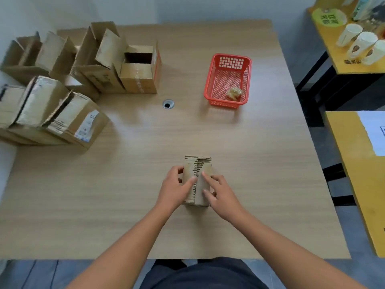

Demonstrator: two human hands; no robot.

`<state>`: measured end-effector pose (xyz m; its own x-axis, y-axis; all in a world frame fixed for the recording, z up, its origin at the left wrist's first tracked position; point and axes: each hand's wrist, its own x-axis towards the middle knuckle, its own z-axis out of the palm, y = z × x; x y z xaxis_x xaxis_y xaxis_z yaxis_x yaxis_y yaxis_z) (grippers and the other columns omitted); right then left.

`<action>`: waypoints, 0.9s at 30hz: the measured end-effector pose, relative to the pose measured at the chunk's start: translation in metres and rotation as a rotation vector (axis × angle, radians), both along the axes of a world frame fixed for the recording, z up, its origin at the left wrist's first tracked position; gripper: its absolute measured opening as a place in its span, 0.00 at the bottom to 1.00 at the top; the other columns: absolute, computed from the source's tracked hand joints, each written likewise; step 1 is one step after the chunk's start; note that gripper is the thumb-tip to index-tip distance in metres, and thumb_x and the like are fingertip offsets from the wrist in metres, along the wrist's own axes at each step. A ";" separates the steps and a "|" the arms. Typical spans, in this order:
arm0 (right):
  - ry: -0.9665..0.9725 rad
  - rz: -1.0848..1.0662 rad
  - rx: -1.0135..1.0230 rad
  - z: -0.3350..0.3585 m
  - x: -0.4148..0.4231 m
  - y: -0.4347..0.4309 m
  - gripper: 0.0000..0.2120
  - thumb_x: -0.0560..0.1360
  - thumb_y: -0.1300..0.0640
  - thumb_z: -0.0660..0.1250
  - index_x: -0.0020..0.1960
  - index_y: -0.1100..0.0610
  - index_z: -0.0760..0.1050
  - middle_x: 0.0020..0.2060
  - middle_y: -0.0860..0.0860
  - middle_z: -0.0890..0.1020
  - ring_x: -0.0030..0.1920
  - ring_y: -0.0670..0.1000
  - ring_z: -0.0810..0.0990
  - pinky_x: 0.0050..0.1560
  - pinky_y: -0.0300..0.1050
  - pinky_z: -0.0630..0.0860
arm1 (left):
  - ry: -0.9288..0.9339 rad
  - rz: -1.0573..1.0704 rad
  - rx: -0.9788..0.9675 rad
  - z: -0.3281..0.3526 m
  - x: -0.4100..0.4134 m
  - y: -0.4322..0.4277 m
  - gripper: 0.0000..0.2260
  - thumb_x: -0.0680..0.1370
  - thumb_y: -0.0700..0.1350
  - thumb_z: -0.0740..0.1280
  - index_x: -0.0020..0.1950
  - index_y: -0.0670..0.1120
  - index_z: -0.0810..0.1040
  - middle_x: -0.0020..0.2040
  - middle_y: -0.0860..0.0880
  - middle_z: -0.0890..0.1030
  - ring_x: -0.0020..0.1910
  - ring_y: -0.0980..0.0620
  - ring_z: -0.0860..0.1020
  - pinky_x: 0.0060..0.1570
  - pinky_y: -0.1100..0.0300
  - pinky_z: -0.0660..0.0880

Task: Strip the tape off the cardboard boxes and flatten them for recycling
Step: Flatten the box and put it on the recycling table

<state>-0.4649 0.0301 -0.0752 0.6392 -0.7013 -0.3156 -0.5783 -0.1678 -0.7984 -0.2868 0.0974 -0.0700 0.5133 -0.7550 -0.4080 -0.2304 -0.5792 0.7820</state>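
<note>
A small cardboard box [198,166] stands on the wooden table [250,153] near the front edge, its top flaps closed with a ragged seam down the middle. My left hand [174,188] holds its left side, thumb across the top flap. My right hand [218,193] rests on the right flap with fingers spread straight, fingertips near the seam. A wad of stripped tape [234,93] lies in the red plastic basket [210,80] at the back right.
Several open cardboard boxes [137,69] crowd the table's back left corner, with closed taped ones [68,119] in front of them. A round cable hole [168,104] sits mid-table. Yellow side tables [354,167] with paper cups [362,46] stand to the right.
</note>
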 end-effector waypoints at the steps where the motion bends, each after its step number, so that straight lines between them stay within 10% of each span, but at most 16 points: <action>1: -0.005 0.019 0.022 0.000 0.010 0.014 0.27 0.82 0.61 0.67 0.78 0.49 0.65 0.64 0.52 0.70 0.44 0.54 0.79 0.61 0.48 0.76 | -0.043 0.008 0.028 0.002 0.010 0.014 0.24 0.72 0.59 0.75 0.64 0.54 0.74 0.60 0.57 0.80 0.54 0.54 0.81 0.56 0.50 0.79; 10: 0.043 0.132 0.049 0.004 0.080 0.096 0.33 0.80 0.57 0.71 0.81 0.48 0.62 0.69 0.51 0.69 0.41 0.49 0.79 0.59 0.40 0.76 | -0.271 0.023 0.140 0.009 0.073 0.109 0.24 0.70 0.56 0.75 0.61 0.50 0.72 0.55 0.53 0.79 0.53 0.51 0.78 0.54 0.55 0.76; 20: 0.200 -0.021 -0.084 0.007 0.095 0.125 0.43 0.69 0.27 0.63 0.80 0.39 0.58 0.67 0.43 0.74 0.52 0.41 0.77 0.53 0.42 0.76 | 0.280 -0.018 -0.050 0.013 0.118 0.144 0.15 0.81 0.45 0.56 0.66 0.52 0.74 0.59 0.50 0.81 0.57 0.52 0.79 0.55 0.54 0.76; 23: 0.191 -0.109 -0.134 0.003 0.110 0.138 0.43 0.70 0.32 0.70 0.79 0.45 0.60 0.71 0.45 0.71 0.68 0.46 0.73 0.65 0.47 0.74 | 0.426 0.030 -0.068 0.009 0.120 0.149 0.15 0.83 0.40 0.54 0.63 0.54 0.74 0.59 0.49 0.82 0.57 0.51 0.80 0.55 0.53 0.78; 27: 0.230 -0.194 -0.180 0.004 0.127 0.141 0.31 0.74 0.45 0.72 0.73 0.51 0.64 0.68 0.50 0.73 0.66 0.55 0.76 0.59 0.48 0.73 | 0.385 -0.010 -0.081 0.000 0.124 0.154 0.17 0.84 0.40 0.58 0.73 0.50 0.66 0.64 0.49 0.80 0.62 0.51 0.79 0.66 0.48 0.75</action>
